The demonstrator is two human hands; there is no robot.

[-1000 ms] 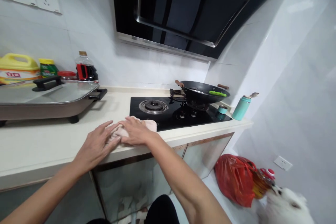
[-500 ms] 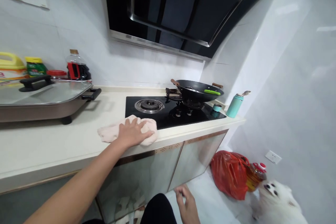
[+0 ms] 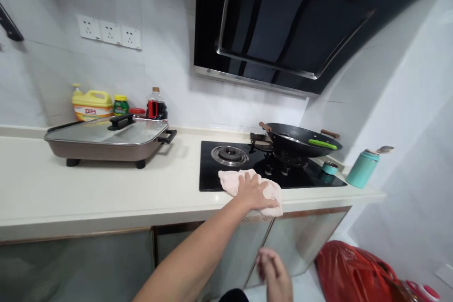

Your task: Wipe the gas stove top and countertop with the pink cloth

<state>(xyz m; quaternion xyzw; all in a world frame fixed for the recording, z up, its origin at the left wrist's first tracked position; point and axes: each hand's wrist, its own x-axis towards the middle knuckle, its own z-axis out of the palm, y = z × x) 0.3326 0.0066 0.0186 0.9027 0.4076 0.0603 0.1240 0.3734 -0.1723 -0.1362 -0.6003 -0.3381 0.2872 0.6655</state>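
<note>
My left hand (image 3: 253, 192) presses down on a pale pink cloth (image 3: 272, 193), fingers spread over it and holding it against the surface. The cloth lies across the front edge of the black gas stove (image 3: 211, 181), and part of it hangs over the counter's edge. Lower down, in front of the cabinet doors, my right hand (image 3: 274, 273) is in the air with its fingers curled in and nothing visible in them; it is somewhat blurred. A black wok (image 3: 295, 144) with a green-handled utensil (image 3: 322, 144) in it sits on the right burner.
An electric pan with a glass lid (image 3: 102, 151) stands on the counter (image 3: 106, 193) at left, bottles behind it. A turquoise bottle (image 3: 364, 168) and a small turquoise cup (image 3: 330, 167) are at right. The range hood (image 3: 276, 19) overhangs. A red bag (image 3: 354, 269) is on the floor.
My left hand has slid the cloth rightward, from the counter beside the stove onto the stove's front edge. The view has swung left, bringing the whole electric pan in and leaving the white dog out.
</note>
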